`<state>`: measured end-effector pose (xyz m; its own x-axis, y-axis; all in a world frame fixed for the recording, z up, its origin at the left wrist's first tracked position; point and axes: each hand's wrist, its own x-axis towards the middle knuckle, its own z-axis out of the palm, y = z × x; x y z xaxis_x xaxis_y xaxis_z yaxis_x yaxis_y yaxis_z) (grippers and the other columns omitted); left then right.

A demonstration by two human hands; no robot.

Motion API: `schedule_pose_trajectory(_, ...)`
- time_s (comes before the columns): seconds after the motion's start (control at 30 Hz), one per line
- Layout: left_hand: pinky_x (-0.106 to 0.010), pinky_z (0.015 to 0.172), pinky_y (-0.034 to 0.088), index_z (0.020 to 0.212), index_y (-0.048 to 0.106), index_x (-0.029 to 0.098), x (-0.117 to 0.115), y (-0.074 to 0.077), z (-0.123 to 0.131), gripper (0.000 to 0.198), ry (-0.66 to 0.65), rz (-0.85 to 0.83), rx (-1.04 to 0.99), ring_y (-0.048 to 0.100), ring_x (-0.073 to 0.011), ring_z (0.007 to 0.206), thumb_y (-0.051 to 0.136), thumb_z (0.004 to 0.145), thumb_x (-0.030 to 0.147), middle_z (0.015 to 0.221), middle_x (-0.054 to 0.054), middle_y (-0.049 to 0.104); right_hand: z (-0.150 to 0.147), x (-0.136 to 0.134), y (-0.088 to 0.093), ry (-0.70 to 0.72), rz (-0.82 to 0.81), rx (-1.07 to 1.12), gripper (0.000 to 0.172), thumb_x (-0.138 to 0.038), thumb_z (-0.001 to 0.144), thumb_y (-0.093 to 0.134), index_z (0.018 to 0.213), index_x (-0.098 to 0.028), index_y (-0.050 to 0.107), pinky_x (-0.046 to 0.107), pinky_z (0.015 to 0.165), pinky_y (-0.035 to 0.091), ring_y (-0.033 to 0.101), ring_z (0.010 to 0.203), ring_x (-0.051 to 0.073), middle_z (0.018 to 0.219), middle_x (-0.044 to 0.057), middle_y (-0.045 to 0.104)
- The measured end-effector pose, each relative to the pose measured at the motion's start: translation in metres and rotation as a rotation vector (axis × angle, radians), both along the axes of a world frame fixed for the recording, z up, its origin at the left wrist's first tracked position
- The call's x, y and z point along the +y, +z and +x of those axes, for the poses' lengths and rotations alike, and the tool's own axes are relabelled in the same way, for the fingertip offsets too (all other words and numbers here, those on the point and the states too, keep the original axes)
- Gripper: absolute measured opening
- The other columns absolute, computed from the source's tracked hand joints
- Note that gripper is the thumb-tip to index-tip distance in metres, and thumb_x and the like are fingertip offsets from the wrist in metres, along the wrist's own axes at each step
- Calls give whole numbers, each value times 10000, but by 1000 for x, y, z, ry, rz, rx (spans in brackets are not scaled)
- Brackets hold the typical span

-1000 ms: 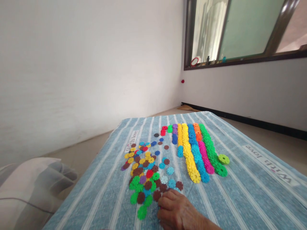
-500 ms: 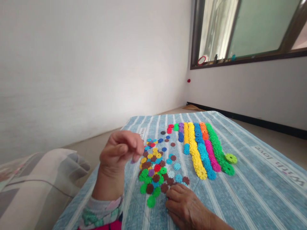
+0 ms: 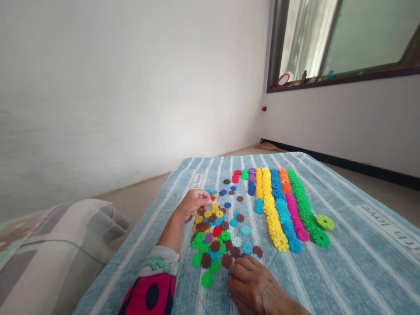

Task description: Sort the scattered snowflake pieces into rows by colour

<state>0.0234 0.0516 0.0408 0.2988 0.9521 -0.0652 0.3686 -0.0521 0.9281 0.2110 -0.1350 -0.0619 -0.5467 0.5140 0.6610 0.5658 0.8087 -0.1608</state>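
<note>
Loose discs (image 3: 217, 231) lie flat mid-cloth (image 3: 147, 245), round so no long axis; overlapped disc rows (image 3: 270, 210) to their right run lengthwise from the far end toward me, near ends veering right. My left hand (image 3: 194, 202) reaches forward, fingertips bunched by a red disc (image 3: 213, 198), grip can't tell; my right hand (image 3: 251, 280) is knuckles-up, curled beside the near discs, contents hidden, can't tell.
</note>
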Motion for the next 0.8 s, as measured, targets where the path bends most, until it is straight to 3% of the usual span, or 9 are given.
schedule_pose_trajectory(0.1,-213,433,354,631,638,157,9,-19,2,164,91,40,17,483,-106,402,685,553,294,438,27,565,-2,3,-4,-4,61,24,162,-127,833,448,699,-212,418,289,685,408,498,723,157,767,11,520)
schedule_pose_trajectory(0.23,-215,457,378,648,650,159,22,-39,0,187,265,216,-9,520,-120,442,639,603,339,476,23,594,-3,6,-9,-33,143,20,177,-150,862,463,700,-214,430,278,654,412,503,701,152,745,4,517)
schedule_pose_trajectory(0.4,-277,665,487,739,686,171,39,-54,-16,255,644,425,73,646,-210,691,612,636,392,655,-19,686,-3,8,-11,-52,200,10,199,-119,875,459,699,-209,445,275,649,427,529,711,152,740,4,521)
schedule_pose_trajectory(0.47,-307,767,493,792,698,173,43,-59,-23,287,738,452,116,661,-240,803,623,636,402,789,-53,721,-3,7,-8,-44,208,18,202,-108,878,449,702,-208,452,275,659,445,542,732,156,756,16,538)
schedule_pose_trajectory(0.67,-298,791,506,887,694,166,49,-70,-25,360,695,348,-26,669,-250,910,630,641,421,925,-85,725,-1,2,3,-18,212,61,179,-91,868,416,766,-192,523,303,750,491,598,837,177,855,60,633)
schedule_pose_trajectory(0.8,-285,761,511,862,693,151,47,-70,-22,364,687,276,-134,676,-240,874,650,622,420,870,-69,728,7,-5,3,-229,186,61,178,-152,878,447,993,-173,581,470,903,447,584,1044,274,1066,126,657)
